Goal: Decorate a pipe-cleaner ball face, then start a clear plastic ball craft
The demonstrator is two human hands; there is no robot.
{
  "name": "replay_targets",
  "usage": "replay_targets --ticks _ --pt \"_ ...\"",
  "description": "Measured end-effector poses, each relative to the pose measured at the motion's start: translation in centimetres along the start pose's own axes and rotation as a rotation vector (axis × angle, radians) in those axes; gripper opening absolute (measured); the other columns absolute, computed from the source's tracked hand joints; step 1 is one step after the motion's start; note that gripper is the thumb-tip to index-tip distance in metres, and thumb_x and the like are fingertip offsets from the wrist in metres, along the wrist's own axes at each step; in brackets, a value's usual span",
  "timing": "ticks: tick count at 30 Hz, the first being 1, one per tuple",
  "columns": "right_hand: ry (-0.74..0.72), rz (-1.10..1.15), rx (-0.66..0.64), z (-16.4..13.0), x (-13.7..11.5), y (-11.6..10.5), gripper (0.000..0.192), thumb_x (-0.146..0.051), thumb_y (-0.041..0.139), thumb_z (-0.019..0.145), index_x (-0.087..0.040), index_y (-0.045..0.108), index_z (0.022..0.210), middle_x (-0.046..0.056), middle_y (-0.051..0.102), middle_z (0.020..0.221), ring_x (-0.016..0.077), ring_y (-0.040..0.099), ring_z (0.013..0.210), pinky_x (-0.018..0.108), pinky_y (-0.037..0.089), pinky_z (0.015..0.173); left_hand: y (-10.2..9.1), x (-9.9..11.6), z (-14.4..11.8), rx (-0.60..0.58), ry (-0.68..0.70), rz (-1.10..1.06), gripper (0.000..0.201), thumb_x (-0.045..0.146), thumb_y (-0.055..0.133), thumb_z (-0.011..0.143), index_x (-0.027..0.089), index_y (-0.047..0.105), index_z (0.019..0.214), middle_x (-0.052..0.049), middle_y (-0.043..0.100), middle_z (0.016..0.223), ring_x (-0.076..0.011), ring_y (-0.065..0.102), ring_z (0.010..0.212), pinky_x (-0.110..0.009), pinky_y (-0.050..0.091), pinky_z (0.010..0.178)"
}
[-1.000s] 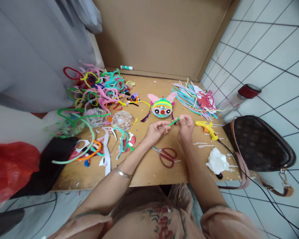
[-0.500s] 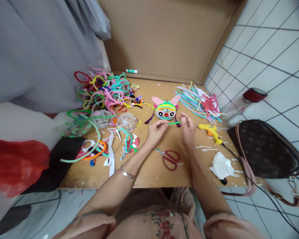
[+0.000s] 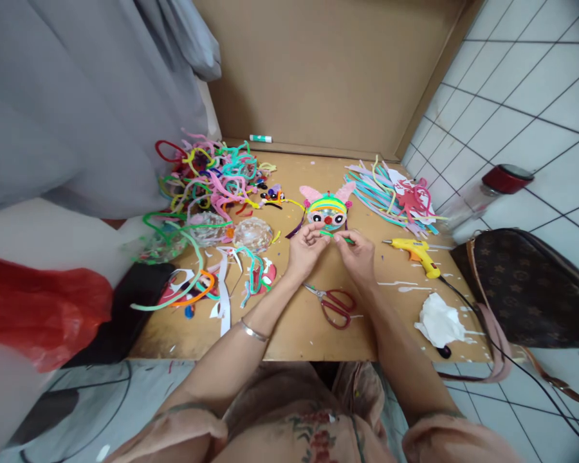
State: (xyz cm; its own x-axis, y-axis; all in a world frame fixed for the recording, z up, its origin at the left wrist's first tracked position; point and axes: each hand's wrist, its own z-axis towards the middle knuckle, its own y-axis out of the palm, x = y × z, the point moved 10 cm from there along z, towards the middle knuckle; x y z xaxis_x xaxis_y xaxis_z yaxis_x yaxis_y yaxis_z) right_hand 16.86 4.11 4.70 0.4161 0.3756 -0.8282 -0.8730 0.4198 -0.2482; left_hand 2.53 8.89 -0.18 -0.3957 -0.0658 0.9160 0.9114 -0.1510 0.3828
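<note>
A short green pipe cleaner [image 3: 325, 233] runs between my two hands above the table. My left hand [image 3: 307, 249] pinches one end in its fingertips. With thumb and forefinger, my right hand [image 3: 356, 254] grips the other end, the fingertips of both hands almost touching. Just beyond them stands a colourful animal-face ornament [image 3: 327, 208] with pink ears, round black-and-white eyes, a red nose and purple tassels; its lower edge is partly hidden by my hands. Red-handled scissors [image 3: 336, 307] lie partly open on the table below my wrists.
To the right lie a yellow glue gun [image 3: 419, 254] with its cord, crumpled white tissue [image 3: 440, 321] and a brown handbag [image 3: 521, 289]. A bundle of pipe cleaners [image 3: 371, 193] is at the back right. Tangled pipe cleaners [image 3: 217, 173] and clear plastic balls [image 3: 253, 235] fill the left.
My right hand has moved in toward the left and now grips the green pipe cleaner's other end. My left hand stays pinched on it. The view has shifted slightly.
</note>
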Motion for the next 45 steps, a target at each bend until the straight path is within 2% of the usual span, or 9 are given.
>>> replay_targets --ticks 6,12,18,23,25,29,35,41,45 --pt "0.042 0.019 0.004 -0.1 0.6 0.2 0.014 -0.03 0.065 0.083 -0.023 0.067 0.072 -0.002 0.068 0.07 0.017 0.062 0.07 0.03 0.047 0.071 0.2 0.2 -0.1 0.014 0.008 0.026 0.031 0.021 0.077 0.066 0.017 0.063 0.093 0.002 0.068 0.075 -0.01 0.062 0.068 -0.024 0.049 0.072" --pt "0.069 0.04 -0.03 -0.9 1.4 1.2 0.016 -0.036 0.058 0.091 -0.023 0.065 0.085 0.003 0.076 0.093 0.0195 0.068 0.087 0.034 0.05 0.084 0.3 -0.2 0.0 0.065 -0.046 -0.014 0.03 0.009 0.07 0.06 0.017 0.059 0.087 0.006 0.063 0.064 -0.0064 0.057 0.058 -0.019 0.046 0.064" --pt "0.107 0.147 0.017 -1.1 2.2 1.2 0.022 -0.042 0.058 0.09 -0.023 0.062 0.083 0.003 0.077 0.083 0.0196 0.07 0.073 0.035 0.056 0.073 0.9 -1.1 0.0 0.027 -0.117 -0.136 0.031 0.013 0.072 0.059 0.018 0.056 0.085 0.006 0.065 0.063 -0.0083 0.061 0.059 -0.022 0.05 0.066" --pt "-0.027 -0.054 0.035 -1.2 0.5 0.7 0.018 -0.037 0.055 0.092 -0.024 0.06 0.082 0.006 0.078 0.09 0.0222 0.072 0.085 0.037 0.055 0.08 0.7 1.3 -0.3 0.047 0.073 0.175 0.025 0.009 0.069 0.061 0.019 0.06 0.082 0.009 0.058 0.06 -0.0056 0.051 0.053 -0.019 0.043 0.058" --pt "-0.081 -0.123 0.051 -1.3 -0.2 0.6 0.017 -0.036 0.053 0.093 -0.024 0.059 0.082 0.006 0.078 0.091 0.023 0.072 0.086 0.038 0.054 0.082 0.7 1.9 -0.4 0.067 0.119 0.232 0.024 0.009 0.068 0.062 0.019 0.061 0.083 0.009 0.056 0.059 -0.0055 0.05 0.052 -0.019 0.041 0.056" --pt "-0.072 -0.085 0.08 -1.4 -0.4 0.5 0.019 -0.038 0.053 0.094 -0.025 0.058 0.081 0.006 0.078 0.09 0.0224 0.071 0.086 0.038 0.054 0.082 0.5 1.0 -0.3 0.097 0.043 0.104 0.026 0.01 0.069 0.061 0.019 0.059 0.084 0.009 0.058 0.06 -0.0057 0.052 0.053 -0.019 0.043 0.058" --pt "0.094 0.154 0.061 -0.9 1.0 0.7 0.023 -0.044 0.062 0.088 -0.023 0.064 0.077 0.003 0.076 0.079 0.0191 0.069 0.073 0.035 0.056 0.075 0.7 -1.0 -0.1 0.068 -0.116 -0.213 0.036 0.02 0.081 0.056 0.018 0.058 0.084 0.006 0.064 0.065 -0.0087 0.061 0.06 -0.025 0.051 0.07" --pt "0.21 0.223 0.049 -0.8 1.7 0.5 0.028 -0.048 0.068 0.084 -0.021 0.067 0.079 0.001 0.075 0.071 0.0183 0.069 0.068 0.035 0.057 0.074 0.8 -0.7 -0.4 0.031 -0.128 -0.252 0.042 0.033 0.09 0.057 0.017 0.065 0.086 0.003 0.069 0.067 -0.0078 0.061 0.058 -0.022 0.049 0.064" --pt "0.226 0.188 0.032 -0.8 1.5 0.5 0.031 -0.05 0.07 0.083 -0.02 0.067 0.078 0.003 0.075 0.072 0.0186 0.07 0.07 0.035 0.057 0.073 0.9 -0.7 -0.3 -0.005 -0.152 -0.19 0.039 0.043 0.089 0.061 0.016 0.068 0.077 0.001 0.07 0.065 -0.0073 0.06 0.056 -0.021 0.048 0.059"
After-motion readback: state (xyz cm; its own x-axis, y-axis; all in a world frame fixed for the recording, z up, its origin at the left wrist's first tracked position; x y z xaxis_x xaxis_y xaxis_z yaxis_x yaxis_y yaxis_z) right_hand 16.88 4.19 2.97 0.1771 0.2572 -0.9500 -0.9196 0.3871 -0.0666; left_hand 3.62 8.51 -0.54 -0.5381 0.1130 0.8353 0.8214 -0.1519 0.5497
